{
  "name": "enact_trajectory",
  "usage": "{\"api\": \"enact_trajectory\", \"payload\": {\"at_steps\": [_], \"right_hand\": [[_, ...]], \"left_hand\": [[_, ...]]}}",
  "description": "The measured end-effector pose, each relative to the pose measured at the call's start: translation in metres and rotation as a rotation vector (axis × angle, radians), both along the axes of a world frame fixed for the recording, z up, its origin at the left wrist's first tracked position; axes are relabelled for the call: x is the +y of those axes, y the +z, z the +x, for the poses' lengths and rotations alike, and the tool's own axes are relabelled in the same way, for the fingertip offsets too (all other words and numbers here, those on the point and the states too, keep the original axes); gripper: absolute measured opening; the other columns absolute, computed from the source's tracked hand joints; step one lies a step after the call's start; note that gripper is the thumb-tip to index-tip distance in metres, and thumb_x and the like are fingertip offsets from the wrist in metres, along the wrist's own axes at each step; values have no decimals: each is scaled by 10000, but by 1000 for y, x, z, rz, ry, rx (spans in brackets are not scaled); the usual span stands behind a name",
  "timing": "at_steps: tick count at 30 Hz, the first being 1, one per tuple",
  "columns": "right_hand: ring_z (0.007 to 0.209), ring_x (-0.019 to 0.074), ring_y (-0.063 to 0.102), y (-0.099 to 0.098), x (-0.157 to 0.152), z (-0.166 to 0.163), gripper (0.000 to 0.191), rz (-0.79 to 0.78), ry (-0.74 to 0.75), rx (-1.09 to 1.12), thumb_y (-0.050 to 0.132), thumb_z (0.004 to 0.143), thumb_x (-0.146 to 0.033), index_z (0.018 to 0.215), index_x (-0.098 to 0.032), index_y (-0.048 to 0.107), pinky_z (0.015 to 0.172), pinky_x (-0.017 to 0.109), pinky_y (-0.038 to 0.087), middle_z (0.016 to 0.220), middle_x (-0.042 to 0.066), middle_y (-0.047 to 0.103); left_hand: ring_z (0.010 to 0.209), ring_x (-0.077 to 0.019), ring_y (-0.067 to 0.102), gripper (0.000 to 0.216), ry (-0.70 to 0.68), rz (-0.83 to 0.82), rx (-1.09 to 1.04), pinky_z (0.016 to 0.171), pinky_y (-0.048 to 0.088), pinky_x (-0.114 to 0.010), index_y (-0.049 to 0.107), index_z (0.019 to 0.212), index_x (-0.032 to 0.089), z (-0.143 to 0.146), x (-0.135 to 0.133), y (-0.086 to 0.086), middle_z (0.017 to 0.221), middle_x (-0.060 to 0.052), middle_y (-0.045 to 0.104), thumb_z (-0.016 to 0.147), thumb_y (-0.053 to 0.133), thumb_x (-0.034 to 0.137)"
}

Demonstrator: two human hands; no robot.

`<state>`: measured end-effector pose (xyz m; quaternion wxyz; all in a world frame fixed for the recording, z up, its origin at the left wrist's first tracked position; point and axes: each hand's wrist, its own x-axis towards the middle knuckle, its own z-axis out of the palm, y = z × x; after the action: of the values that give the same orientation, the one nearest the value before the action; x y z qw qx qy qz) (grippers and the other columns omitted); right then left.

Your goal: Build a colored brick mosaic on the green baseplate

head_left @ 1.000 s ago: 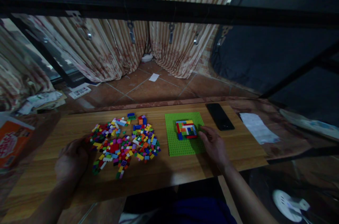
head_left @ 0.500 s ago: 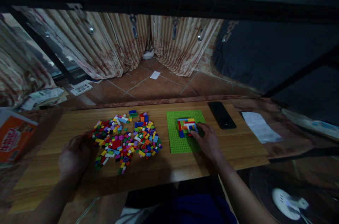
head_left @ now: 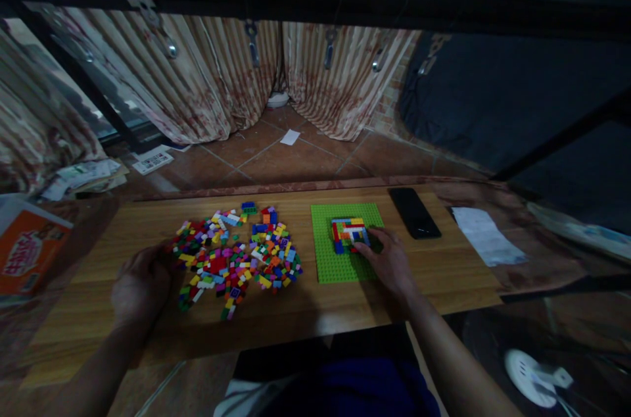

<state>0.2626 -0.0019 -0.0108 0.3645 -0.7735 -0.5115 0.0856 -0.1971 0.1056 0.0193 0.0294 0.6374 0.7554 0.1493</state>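
A green baseplate (head_left: pixel 331 262) lies on the wooden table (head_left: pixel 276 318), with a small multicoloured brick build (head_left: pixel 348 233) on its far right part. My right hand (head_left: pixel 388 264) rests on the plate, its fingertips pressed against the build's near right corner, fingers curled. A wide pile of loose coloured bricks (head_left: pixel 234 258) is spread left of the plate. My left hand (head_left: pixel 140 285) lies at the pile's left edge, fingers bent inward; whether it holds anything is hidden.
A black phone (head_left: pixel 413 212) lies right of the baseplate and a white paper (head_left: pixel 480 235) further right. An orange box (head_left: pixel 24 252) sits at the far left. Black frame bars cross above; curtains and a tiled floor lie behind the table.
My right hand moved in from the plate's right side until its fingertips met the brick build. My left hand stayed at the pile's left edge.
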Motion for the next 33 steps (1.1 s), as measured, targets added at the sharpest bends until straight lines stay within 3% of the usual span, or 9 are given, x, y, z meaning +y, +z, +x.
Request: {"api": "enact_trajectory", "payload": {"at_steps": [33], "right_hand": [[1071,306,597,2,4,3,534,-21,3,34,687,689,-658,999,-225,730,942,500,475,1158,131,632]], "left_hand": [[1066,-260,589,410,6,-11,-8,869,483,-352,614,1232,163,0,0,-1,1236,-122,636,918,369,258]]}}
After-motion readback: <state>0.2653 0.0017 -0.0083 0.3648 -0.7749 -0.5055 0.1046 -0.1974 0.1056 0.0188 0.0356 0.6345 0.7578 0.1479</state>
